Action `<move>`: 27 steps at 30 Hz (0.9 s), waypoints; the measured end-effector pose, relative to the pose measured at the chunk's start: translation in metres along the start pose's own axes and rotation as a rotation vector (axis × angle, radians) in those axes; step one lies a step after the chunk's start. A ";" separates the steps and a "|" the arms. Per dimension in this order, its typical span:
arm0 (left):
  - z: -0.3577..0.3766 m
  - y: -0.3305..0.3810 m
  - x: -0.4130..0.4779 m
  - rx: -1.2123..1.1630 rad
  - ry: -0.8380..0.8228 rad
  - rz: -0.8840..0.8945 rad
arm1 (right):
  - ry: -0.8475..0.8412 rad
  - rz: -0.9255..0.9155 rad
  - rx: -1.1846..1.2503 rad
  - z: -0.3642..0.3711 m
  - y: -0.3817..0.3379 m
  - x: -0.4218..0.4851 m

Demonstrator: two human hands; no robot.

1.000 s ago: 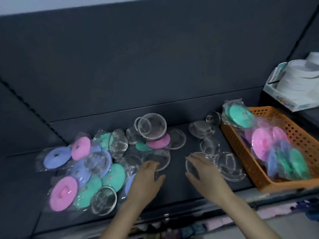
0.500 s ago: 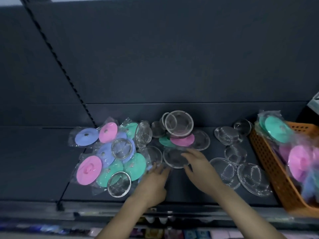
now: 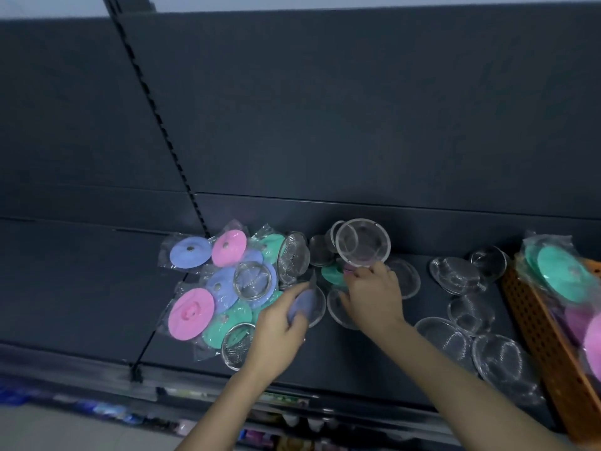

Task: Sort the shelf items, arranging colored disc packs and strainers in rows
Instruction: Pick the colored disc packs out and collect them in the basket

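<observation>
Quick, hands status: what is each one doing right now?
Left hand: grips a purple disc pack.
Right hand: fingers curled on a pink disc pack, apparently pinching it.

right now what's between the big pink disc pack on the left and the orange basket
Head view: teal disc packs, the left hand gripping a purple disc pack, the right hand, then loose strainers on the shelf.

Left hand [image 3: 276, 330] around purple disc pack [image 3: 304, 301]

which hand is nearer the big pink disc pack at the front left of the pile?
Left. The left hand is right of the pink disc pack, gripping a purple disc pack; the right hand is farther right, beyond it.
</observation>
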State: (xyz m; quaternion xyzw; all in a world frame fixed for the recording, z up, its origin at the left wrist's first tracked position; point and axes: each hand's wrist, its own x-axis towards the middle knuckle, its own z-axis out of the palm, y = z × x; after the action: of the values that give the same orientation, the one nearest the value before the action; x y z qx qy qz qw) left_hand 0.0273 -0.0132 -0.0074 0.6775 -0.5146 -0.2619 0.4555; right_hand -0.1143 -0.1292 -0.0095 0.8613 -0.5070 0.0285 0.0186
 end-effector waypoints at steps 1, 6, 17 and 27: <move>-0.004 0.001 -0.001 -0.037 0.020 -0.035 | -0.016 -0.004 -0.008 0.003 -0.001 0.003; -0.024 0.005 -0.004 -0.155 0.142 -0.142 | -0.091 0.028 -0.005 0.020 -0.006 0.014; -0.051 -0.006 -0.006 -0.203 0.255 -0.141 | -0.045 0.112 -0.121 0.006 -0.010 0.023; -0.102 -0.022 -0.006 -0.150 0.329 -0.133 | 0.156 0.170 0.129 -0.034 0.005 0.022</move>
State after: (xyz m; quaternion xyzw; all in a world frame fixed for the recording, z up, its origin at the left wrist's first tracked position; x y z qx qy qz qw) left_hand 0.1191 0.0289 0.0178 0.7080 -0.3663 -0.2150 0.5642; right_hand -0.1088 -0.1490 0.0259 0.8096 -0.5725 0.1296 0.0001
